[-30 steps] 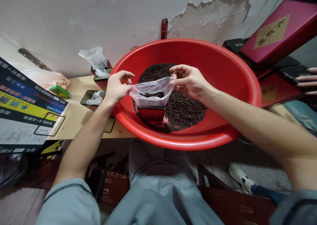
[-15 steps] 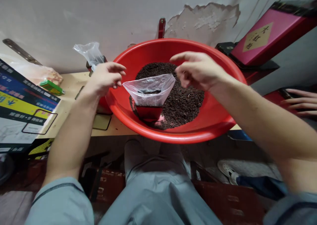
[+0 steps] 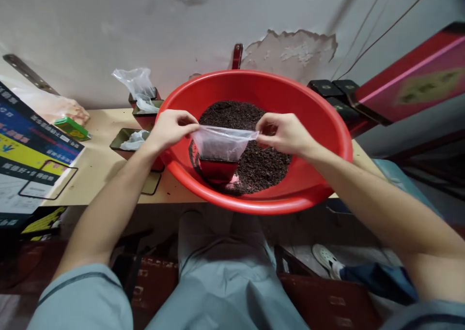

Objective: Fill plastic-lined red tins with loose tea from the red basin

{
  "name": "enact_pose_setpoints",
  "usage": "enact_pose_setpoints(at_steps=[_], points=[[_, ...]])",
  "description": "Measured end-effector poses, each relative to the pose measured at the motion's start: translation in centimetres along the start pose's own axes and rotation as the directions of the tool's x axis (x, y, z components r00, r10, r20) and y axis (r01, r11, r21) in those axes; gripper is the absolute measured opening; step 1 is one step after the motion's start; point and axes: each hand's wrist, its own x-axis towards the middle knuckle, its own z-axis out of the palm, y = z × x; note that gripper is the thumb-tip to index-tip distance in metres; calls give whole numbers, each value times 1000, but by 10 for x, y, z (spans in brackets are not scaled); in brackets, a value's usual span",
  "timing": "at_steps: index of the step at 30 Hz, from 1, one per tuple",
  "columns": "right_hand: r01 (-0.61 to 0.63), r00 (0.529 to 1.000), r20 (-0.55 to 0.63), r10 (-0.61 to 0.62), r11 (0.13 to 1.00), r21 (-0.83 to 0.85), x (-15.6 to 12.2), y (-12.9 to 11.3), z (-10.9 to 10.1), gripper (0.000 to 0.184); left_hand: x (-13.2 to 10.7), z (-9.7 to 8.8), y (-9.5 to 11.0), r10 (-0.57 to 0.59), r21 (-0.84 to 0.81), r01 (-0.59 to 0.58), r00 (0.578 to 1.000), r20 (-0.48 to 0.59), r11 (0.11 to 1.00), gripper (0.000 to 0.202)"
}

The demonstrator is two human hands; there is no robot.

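Observation:
A clear plastic bag [image 3: 223, 143] lines a small dark-red tin [image 3: 218, 170], which stands in a big red basin [image 3: 261, 205]. My left hand [image 3: 176, 130] pinches the left corner of the bag's mouth, and my right hand [image 3: 281, 132] pinches the right corner. Between them the mouth is stretched flat, so the bag's contents are hidden from me. Dark loose tea leaves [image 3: 269, 163] cover the basin floor beside and behind the tin.
More tins with plastic bags [image 3: 134, 140] stand left of the basin on the wooden table [image 3: 98, 175]. A green box [image 3: 72, 127] and a printed carton [image 3: 32, 156] lie farther left. Right are dark-lidded tins [image 3: 323, 89] and a pink-red tin [image 3: 414, 81]. A person's shoe [image 3: 326, 258] shows below.
Both hands have come down to the bag and taken hold of its corners. Its open mouth is now pulled flat. The co-worker's hand at the right has left view.

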Motion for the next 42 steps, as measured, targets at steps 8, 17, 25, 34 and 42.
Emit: enact_pose_setpoints(at_steps=[8,17,25,34,42], points=[[-131,928,368,63,978,164,-1,18,6,125,-7,-7,-3,-59,-64,77,968,243,995,63],[-128,970,215,111,989,66,49,-24,94,19,-2,61,26,104,-54,-97,984,142,994,16],[235,945,256,-206,968,-89,60,-18,85,13,-4,57,-6,-9,392,-157,921,390,906,122],[935,316,805,-502,311,-174,64,-1,50,29,15,90,-12,286,350,-537,775,563,767,108],[995,44,833,-552,98,12,72,-26,54,28,20,74,-21,257,164,-505,660,706,847,81]])
